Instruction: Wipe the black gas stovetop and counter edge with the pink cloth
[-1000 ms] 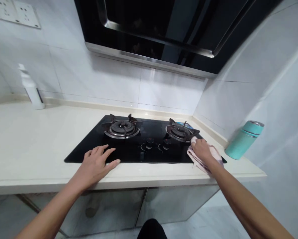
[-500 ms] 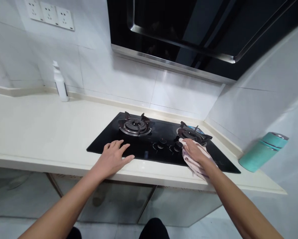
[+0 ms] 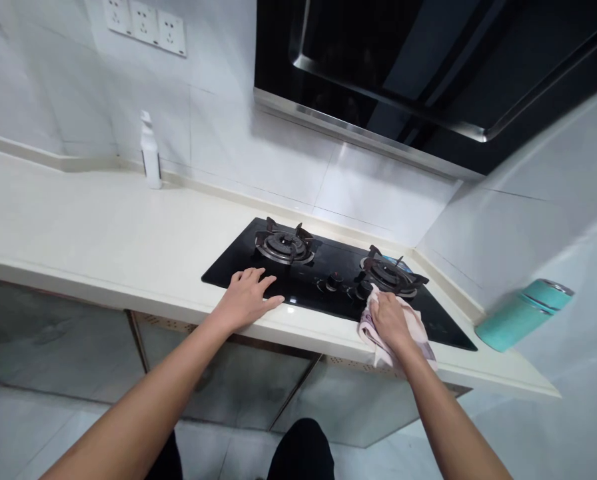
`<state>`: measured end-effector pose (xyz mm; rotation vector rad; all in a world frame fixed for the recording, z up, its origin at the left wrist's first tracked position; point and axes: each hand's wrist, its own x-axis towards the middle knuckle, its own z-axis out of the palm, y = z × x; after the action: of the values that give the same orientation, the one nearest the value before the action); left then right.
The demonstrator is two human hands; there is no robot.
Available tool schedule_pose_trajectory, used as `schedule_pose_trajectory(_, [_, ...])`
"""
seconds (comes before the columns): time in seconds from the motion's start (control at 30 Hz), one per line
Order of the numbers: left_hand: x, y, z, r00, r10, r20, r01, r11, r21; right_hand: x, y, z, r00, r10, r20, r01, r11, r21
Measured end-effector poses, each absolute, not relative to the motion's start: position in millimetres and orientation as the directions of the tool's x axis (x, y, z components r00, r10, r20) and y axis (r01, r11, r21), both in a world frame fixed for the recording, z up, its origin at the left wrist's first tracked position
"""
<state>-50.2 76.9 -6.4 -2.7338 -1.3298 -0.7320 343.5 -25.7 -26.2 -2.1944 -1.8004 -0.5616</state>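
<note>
Right hand [image 3: 389, 319] lies on a pink cloth [image 3: 419, 325], fingers curled down and clamping it. The cloth sits at the front right of the gas hob [image 3: 306, 277], just in front of the right burner [image 3: 391, 275]. It is partly on the black glass and partly draped over the front lip of the countertop [image 3: 103, 233]. Left hand [image 3: 247, 300] holds nothing: palm down, fingers spread flat on the front left corner of the hob, in front of the left burner [image 3: 284, 245].

The knobs [image 3: 334, 283] are at the hob's front middle, between the two hands. The cloth's left edge is just beside them, and I can't tell whether it touches them.

Handling, as a judgement: the cloth looks soft, thin and light, with no stiffness, so it bunches and folds under the palm. It is not fragile and should slide easily on smooth glass. The loose corners hanging off the front could snag a knob or a burner grate. The best hold is the gathered middle under the palm, not a dangling corner.

A white spray bottle [image 3: 150, 152] stands well left of the hob by the wall. A teal flask [image 3: 523, 315] stands right of the hob. The range hood [image 3: 403, 67] hangs above the hob.
</note>
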Motion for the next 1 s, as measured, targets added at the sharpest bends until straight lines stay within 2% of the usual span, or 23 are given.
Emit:
schedule_pose_trajectory(0.2, [-49.8,79.0,-12.8,0.529,0.724,0.444,0.724,-0.657,0.208,290.3,-53.6,-39.6,0.169,0.825,0.539,0.977,-0.212,0.018])
schedule_pose_trajectory(0.57, [-47.7,70.5,-9.8,0.519,0.727,0.450,0.744,-0.643,0.182,177.1,-6.8,-20.8,-0.105,0.865,0.491,0.973,0.190,-0.128])
schedule_pose_trajectory(0.63, [-48.2,70.7,-11.2,0.515,0.722,0.463,0.744,-0.645,0.178,166.5,14.6,-16.7,-0.076,0.899,0.432,0.979,0.150,-0.139])
schedule_pose_trajectory(0.73, [-48.9,70.8,-12.3,0.516,0.719,0.465,0.746,-0.645,0.169,161.4,52.8,-9.5,0.043,0.935,0.353,0.991,0.005,-0.135])
schedule_pose_trajectory(1.0, [-49.4,66.2,-8.8,0.520,0.738,0.431,0.746,-0.638,0.192,170.4,149.5,3.4,0.401,0.878,0.260,0.913,-0.359,-0.193])
